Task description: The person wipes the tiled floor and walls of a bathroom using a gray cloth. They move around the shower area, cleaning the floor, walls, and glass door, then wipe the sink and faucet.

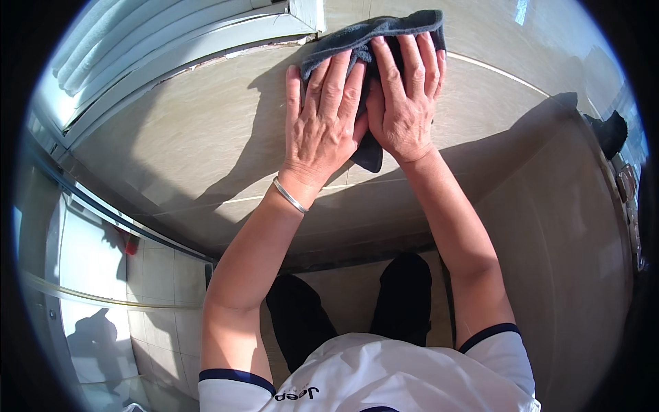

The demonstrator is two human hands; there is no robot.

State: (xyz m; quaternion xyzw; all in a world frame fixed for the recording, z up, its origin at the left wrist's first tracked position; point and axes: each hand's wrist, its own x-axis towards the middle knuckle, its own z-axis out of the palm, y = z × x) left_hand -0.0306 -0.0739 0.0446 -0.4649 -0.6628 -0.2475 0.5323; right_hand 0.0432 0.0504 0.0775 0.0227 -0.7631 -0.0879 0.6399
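Observation:
A dark grey cloth (pixel 384 26) lies bunched against a beige tiled surface (pixel 226 96), its upper edge folded over and a corner hanging below my hands. My left hand (pixel 322 127) presses flat on the cloth's left part, fingers stretched out and spread. Beside it, my right hand (pixel 405 123) rests on the right part with its fingers extended. The two thumbs nearly meet over the middle. A silver bangle (pixel 290 195) circles my left wrist.
A white-framed window (pixel 185 38) borders the tiles at the upper left. Below it runs a glass panel with a dark rail (pixel 130 223), with pale floor tiles (pixel 158 275) beyond. A dark object (pixel 609 134) sits at the right edge. My dark-trousered legs (pixel 401 295) are below.

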